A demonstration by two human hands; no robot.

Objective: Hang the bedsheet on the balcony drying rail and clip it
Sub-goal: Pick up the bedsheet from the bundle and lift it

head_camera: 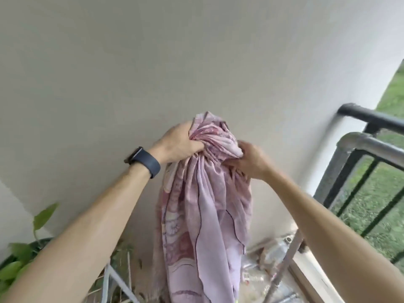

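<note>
Both hands: left hand (178,143), right hand (251,159), fists on bunched bedsheet (205,206).

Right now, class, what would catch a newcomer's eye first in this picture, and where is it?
The pink patterned bedsheet stands out at centre, bunched at the top and hanging down in front of a plain pale wall. The left hand, with a dark watch on its wrist, and the right hand both clutch the gathered top. At right runs a metal rail, with grass beyond it.
</note>
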